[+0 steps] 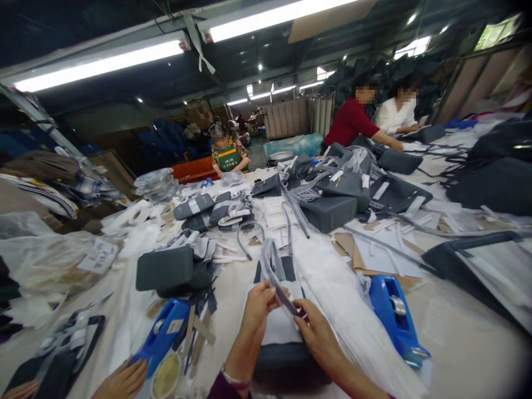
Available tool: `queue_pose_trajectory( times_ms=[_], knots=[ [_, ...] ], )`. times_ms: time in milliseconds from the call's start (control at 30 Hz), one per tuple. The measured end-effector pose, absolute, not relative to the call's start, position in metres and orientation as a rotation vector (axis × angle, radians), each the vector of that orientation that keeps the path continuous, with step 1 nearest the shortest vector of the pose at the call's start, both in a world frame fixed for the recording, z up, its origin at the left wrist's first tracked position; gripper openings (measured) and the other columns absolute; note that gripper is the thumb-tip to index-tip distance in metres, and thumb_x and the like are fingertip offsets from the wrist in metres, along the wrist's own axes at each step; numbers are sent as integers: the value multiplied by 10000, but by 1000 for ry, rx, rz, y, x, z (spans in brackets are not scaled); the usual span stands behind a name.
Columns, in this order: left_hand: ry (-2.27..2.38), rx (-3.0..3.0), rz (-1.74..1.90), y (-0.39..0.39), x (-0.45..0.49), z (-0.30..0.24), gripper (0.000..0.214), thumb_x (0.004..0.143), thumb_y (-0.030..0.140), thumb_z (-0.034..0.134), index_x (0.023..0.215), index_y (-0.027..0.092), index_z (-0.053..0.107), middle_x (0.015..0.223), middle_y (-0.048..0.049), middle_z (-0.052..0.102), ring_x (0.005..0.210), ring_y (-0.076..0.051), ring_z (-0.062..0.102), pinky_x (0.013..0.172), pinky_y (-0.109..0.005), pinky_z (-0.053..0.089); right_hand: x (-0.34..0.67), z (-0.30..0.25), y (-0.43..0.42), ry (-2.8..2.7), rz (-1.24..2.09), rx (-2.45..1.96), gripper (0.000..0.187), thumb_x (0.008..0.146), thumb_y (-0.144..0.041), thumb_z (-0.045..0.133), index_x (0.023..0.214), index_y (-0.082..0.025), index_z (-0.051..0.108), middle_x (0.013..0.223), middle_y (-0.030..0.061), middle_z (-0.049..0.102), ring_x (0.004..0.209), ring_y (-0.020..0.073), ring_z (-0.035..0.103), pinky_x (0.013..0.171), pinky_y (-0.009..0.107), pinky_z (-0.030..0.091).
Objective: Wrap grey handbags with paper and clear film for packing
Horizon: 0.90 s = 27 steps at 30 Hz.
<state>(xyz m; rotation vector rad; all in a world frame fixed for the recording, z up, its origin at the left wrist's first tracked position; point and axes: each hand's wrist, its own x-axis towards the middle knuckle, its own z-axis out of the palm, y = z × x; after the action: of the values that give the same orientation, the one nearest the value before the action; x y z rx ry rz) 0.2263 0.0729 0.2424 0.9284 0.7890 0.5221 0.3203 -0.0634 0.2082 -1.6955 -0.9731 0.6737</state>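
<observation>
My left hand and my right hand meet low in the middle of the head view. Both pinch a narrow grey strap that curves up and away over the table. The strap end lies between the two thumbs, above a white sheet and a dark grey fabric piece lying under my hands. A blue tape dispenser sits right of my right hand, and another blue tape dispenser sits left of my left hand.
Another person's hand rests at the bottom left beside a tape roll. Grey bags and straps litter the long table. Three people work at the far side: one in green, one in red, one in white.
</observation>
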Motion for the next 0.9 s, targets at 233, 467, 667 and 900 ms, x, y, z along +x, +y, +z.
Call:
queue_pose_trajectory(
  times_ms=[233,467,667,900],
  knots=[
    [748,951,742,64,232,257,310,675,336,759,849,120,619,799,-85,704,785,-208,673,789,-346,533,331,223,-43,-634,1240,-1541,441,848,-570,436,807,-155,578,571,16,585,393,107,441,401,241,330],
    [760,1081,779,56,229,264,215,764,325,683,857,136,638,801,-40,675,708,-133,608,710,-266,519,354,239,-13,-253,1407,-1160,455,843,-573,477,860,-128,570,515,-34,503,371,70,430,357,181,300],
    [669,1060,787,54,225,269,178,768,296,686,832,138,634,771,-35,684,727,-143,629,741,-258,500,360,254,-7,-743,1277,-1591,299,870,-374,436,787,-133,590,415,-54,454,298,79,342,344,209,250],
    [753,916,676,52,224,269,357,723,369,728,989,142,660,788,-49,690,628,-141,623,593,-256,509,352,267,-1,-1473,635,-1938,167,786,-106,487,663,-166,583,636,62,648,603,161,583,545,256,290]
  ],
)
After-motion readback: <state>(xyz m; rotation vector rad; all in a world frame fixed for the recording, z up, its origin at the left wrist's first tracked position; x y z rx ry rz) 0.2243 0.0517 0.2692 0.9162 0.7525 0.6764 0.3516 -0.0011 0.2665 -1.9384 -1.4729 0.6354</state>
